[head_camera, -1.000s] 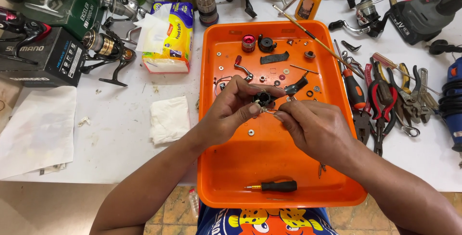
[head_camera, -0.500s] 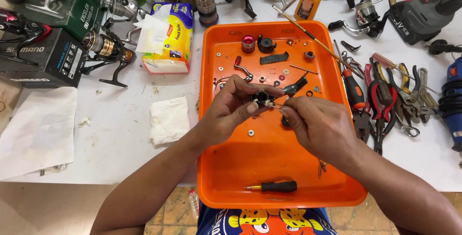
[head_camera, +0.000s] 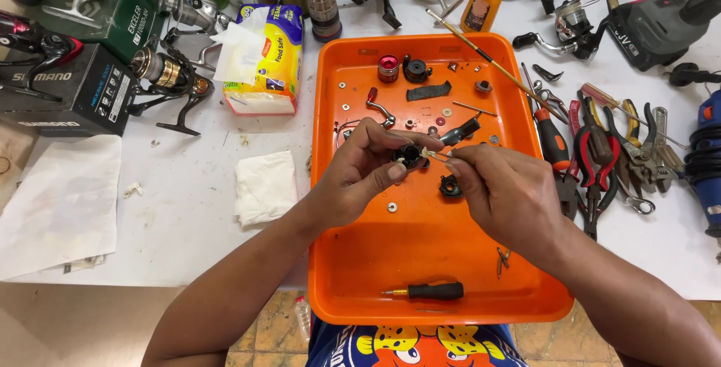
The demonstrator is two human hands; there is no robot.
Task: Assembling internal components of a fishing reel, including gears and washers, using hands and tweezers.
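Over the orange tray [head_camera: 420, 262], my left hand [head_camera: 368, 168] pinches a small black round reel part [head_camera: 409, 157] between thumb and fingers. My right hand [head_camera: 503, 190] holds a thin stick with a pale tip [head_camera: 435, 154] against that part. Just below my right fingers, another black reel piece [head_camera: 451, 185] lies on the tray. Washers, a red knob [head_camera: 388, 68], a black cap [head_camera: 414, 69] and a crank handle [head_camera: 379, 107] are scattered at the tray's far end. A small black-handled screwdriver [head_camera: 432, 290] rests near the front rim.
Pliers and screwdrivers [head_camera: 601, 157] lie right of the tray. Fishing reels [head_camera: 169, 81], boxes [head_camera: 67, 89] and a tissue pack [head_camera: 263, 55] crowd the back left. A crumpled tissue [head_camera: 263, 185] and a white sheet [head_camera: 60, 202] lie left. A power tool [head_camera: 661, 25] sits back right.
Both hands stay over the tray's middle; my right hand has drawn slightly closer to the black part, with the stick tip now touching it.
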